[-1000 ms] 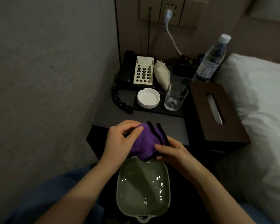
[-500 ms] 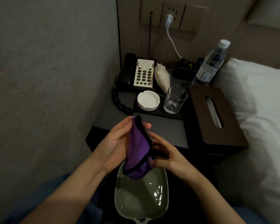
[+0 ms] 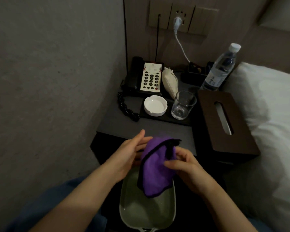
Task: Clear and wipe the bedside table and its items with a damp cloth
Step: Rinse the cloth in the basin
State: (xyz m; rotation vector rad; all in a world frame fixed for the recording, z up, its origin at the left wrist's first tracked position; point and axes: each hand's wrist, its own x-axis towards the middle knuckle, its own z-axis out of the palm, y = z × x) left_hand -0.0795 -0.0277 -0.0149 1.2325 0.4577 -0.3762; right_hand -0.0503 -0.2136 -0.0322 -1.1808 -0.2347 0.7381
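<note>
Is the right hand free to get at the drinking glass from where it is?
Probably not yet: the right hand is pinching the purple cloth. The path to the glass over the bare table front looks open, with the tissue box off to its right.

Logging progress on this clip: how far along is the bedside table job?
Early. Done: nothing cleared; phone, ashtray, glass, bottle and tissue box sit on the table. In hand: both hands hold the cloth over the basin. Left: clearing, wiping.
</note>
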